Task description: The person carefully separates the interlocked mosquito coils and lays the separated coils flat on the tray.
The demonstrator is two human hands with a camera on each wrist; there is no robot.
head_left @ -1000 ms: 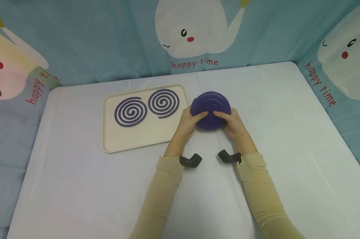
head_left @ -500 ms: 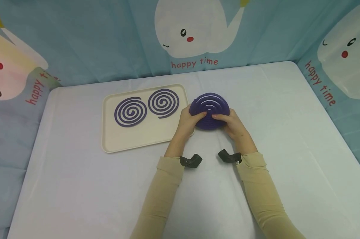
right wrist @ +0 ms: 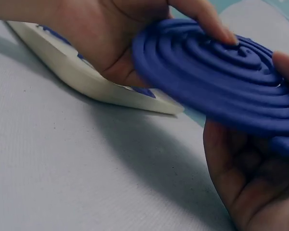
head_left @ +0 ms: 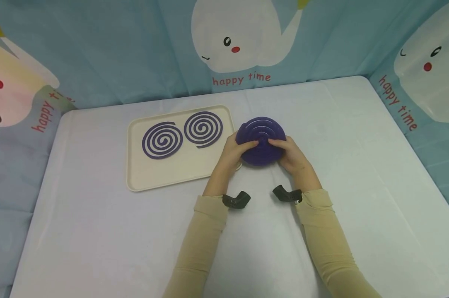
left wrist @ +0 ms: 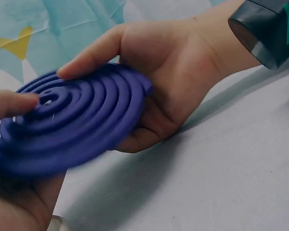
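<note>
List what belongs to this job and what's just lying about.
Likely job:
purple coiled disc, held by left hand and right hand
two flat purple spirals
cream rectangular tray

Likely just around:
white cloth-covered table
blue whale-print curtain
dark wrist-worn devices

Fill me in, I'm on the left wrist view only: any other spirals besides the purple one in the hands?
Observer: Yes, two more, the left flat spiral and the right flat spiral.
Operator: Lying on the cloth?
Observer: No, both lie on the cream tray.
Operator: Where's the tray relative to the held spiral?
Observer: On the person's left of it, in the head view.
</note>
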